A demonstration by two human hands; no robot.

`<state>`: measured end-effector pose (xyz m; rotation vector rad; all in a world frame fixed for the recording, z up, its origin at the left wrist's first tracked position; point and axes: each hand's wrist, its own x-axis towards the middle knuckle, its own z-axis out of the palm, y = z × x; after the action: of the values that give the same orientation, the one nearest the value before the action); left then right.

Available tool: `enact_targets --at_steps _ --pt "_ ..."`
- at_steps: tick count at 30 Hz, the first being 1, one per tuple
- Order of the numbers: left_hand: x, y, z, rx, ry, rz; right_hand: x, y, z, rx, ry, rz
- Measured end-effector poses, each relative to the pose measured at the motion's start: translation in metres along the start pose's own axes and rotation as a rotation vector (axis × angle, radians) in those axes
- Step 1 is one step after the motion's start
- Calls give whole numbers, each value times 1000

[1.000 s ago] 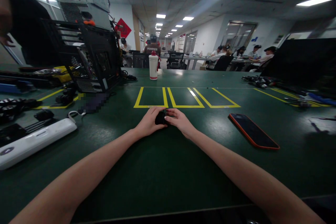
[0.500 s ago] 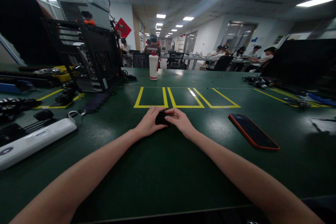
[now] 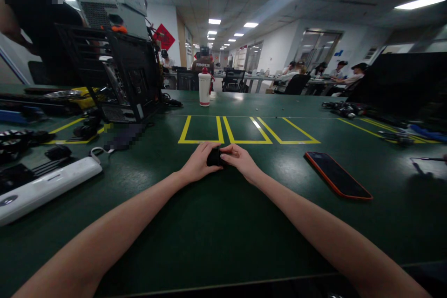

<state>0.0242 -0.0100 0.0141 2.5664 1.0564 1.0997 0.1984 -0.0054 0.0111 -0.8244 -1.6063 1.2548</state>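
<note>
Just in front of the yellow tape frames, a small black object point(image 3: 213, 158) sits low over the green table point(image 3: 223, 223). Its kind is hard to make out, since fingers cover much of it. My left hand point(image 3: 198, 164) is closed around its left side, thumb toward me and fingers over the far side. From the other side, my right hand point(image 3: 240, 160) pinches at its right edge with bent fingers. To the right of my right hand lies a phone point(image 3: 338, 175) with a dark screen and an orange edge.
A white elongated device point(image 3: 52, 191) with a cable lies left, among black parts and fans. An open black computer case point(image 3: 129, 74) stands behind it. A white bottle point(image 3: 204, 88) with a red top stands far back. Cables point(image 3: 344, 108) lie at right. Someone in black point(image 3: 42, 23) stands at left.
My hands stay almost in place around the black object. The person at the far left has shifted, showing an arm. At the right edge, a pale patch on the table has gone dark.
</note>
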Motion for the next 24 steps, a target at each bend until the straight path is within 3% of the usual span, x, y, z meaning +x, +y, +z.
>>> enact_targets --at_steps 5,12,19,24 --pt "0 0 -1 -9 -1 -3 4 3 -2 -24 23 39" --pt "-1 1 -1 -3 -3 -6 3 2 -3 59 -79 30" --pt "0 0 -1 -10 2 -3 3 1 -3 -35 -6 1" --pt "0 -1 0 -9 3 4 6 2 -4 -16 -24 65"
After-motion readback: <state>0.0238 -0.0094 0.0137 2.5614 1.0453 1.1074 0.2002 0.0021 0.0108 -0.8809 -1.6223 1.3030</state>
